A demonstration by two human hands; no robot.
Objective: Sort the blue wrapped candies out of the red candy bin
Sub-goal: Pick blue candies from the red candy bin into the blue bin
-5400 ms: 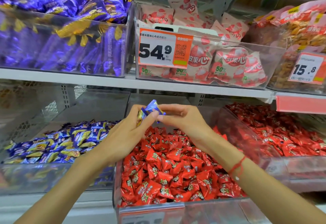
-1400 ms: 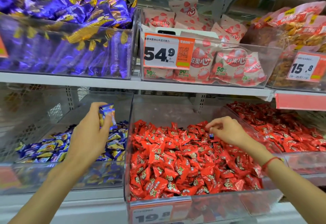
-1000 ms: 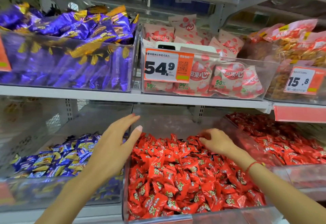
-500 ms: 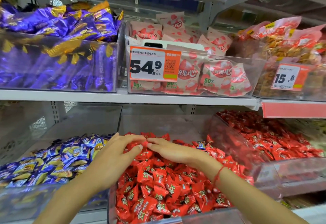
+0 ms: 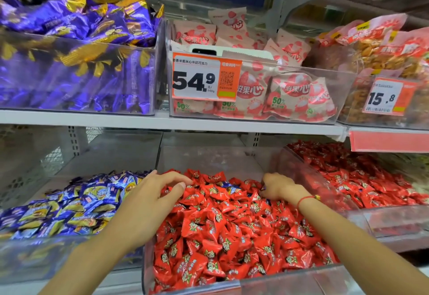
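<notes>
Shop shelf point(image 5: 162, 121), clear bins. Red candy bin point(image 5: 290, 278) centre, blue bin point(image 5: 34, 255) left. Left hand point(image 5: 151, 199) loosely curled, empty; right hand point(image 5: 277, 186) dug in, grip unclear. Blue candy point(image 5: 228, 186) between them: light, crinkly, slippery; pinch a wrapper end.

Blue wrapped candy point(image 5: 228, 187) lies among red candies point(image 5: 222, 225).
</notes>
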